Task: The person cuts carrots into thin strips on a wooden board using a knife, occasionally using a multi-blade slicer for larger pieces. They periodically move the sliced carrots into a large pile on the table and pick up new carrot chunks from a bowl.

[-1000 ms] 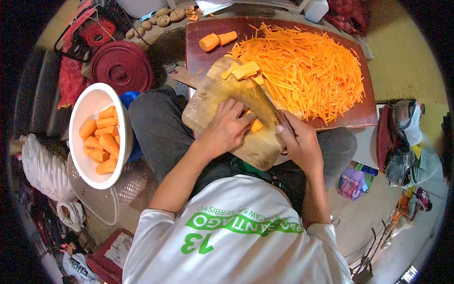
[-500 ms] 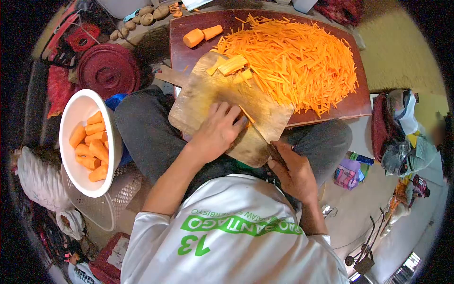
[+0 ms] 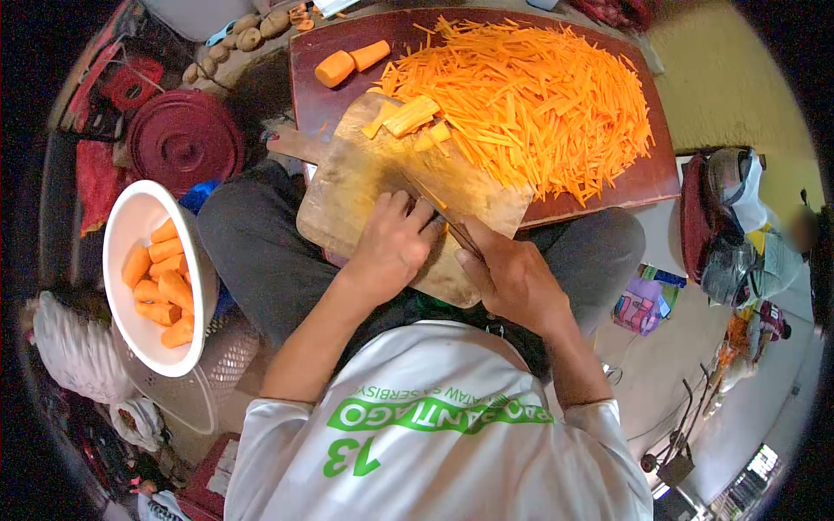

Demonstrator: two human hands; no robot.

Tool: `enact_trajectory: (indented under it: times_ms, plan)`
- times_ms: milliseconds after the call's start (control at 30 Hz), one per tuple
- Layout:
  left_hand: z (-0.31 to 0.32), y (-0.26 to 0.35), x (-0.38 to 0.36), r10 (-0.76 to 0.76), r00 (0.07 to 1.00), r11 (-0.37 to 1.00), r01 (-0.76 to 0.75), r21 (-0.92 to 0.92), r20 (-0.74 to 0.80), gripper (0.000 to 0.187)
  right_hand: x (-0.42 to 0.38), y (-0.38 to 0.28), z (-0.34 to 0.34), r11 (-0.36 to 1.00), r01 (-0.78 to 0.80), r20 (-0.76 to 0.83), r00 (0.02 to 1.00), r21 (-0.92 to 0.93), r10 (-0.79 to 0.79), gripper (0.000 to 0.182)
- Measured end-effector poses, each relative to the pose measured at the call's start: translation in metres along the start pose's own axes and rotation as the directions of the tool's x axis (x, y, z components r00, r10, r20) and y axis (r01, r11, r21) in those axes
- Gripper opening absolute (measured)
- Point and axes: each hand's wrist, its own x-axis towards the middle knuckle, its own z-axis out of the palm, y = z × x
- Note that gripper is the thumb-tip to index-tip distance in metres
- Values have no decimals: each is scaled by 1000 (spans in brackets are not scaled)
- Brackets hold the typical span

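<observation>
My right hand (image 3: pixel 512 273) is wrapped round the handle of a knife (image 3: pixel 427 193), whose blade points up and left over a wooden cutting board (image 3: pixel 334 195). Beside the blade, my left hand (image 3: pixel 393 243) presses down with curled fingers on an orange carrot piece, mostly hidden under the fingertips. Thick carrot slices (image 3: pixel 411 116) lie on the upper part of the board. Past it, a large heap of carrot strips (image 3: pixel 539 104) covers much of a dark red table (image 3: pixel 317 108). Two carrot chunks (image 3: pixel 335 69) rest at the table's upper left.
A white basin (image 3: pixel 115 286) of peeled carrots (image 3: pixel 176 289) stands at the left, by my knee. Behind it is a round dark red lid (image 3: pixel 185 141). Potatoes (image 3: pixel 248 39) lie at the top left. Bags (image 3: pixel 738 217) are at the right.
My right hand and the knife have moved up and to the left, closer to my left hand. The view has shifted slightly.
</observation>
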Motion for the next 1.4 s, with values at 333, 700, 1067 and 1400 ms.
enact_trajectory:
  times_ms: [333, 700, 1067, 1400]
  plan:
    - [0, -3, 1, -1, 1000, 1000, 1, -24, -20, 22, -17, -18, -18, 991, -130, 97, 987, 26, 127, 48]
    - [-4, -6, -1, -21, 999, 999, 19, -40, -40, 27, -2, -14, -9, 989, -116, 87, 990, 95, 108, 46]
    - [9, -2, -3, 10, 995, 997, -16, -70, -98, 26, 3, -3, 3, 994, -73, -2, 997, 84, 73, 35]
    - [9, 0, -4, -6, 995, 990, -8, -142, -96, 24, -10, -20, -9, 964, -265, 148, 955, 38, 257, 32]
